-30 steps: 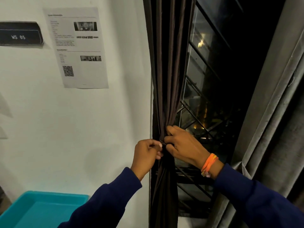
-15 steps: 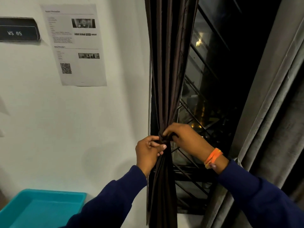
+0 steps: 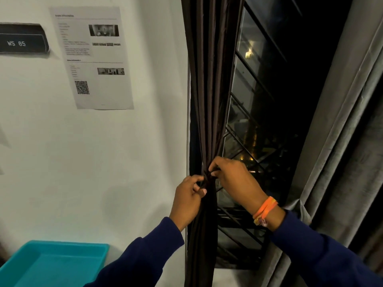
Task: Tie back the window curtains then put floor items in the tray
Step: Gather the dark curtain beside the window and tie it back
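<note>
A dark brown curtain (image 3: 209, 83) hangs gathered into a narrow bunch at the window's left edge. Both hands meet at its waist. My left hand (image 3: 187, 200) has its fingers curled against the left side of the bunch, pinching the dark tie there. My right hand (image 3: 232, 179), with an orange band on the wrist, reaches in from the right and pinches the tie at the bunch with its fingertips. The tie itself is too dark to make out. A turquoise tray (image 3: 51, 264) sits at the lower left and looks empty.
A grey curtain (image 3: 339, 141) hangs along the window's right side. The dark window (image 3: 263, 121) with a metal grille lies between the curtains. On the white wall are a printed sheet (image 3: 93, 59) and a black "WS 05" sign (image 3: 20, 41).
Both hands stay at the curtain's waist. My right fingers have shifted up and over the bunch, and my left fingers have loosened slightly. The view moved a little.
</note>
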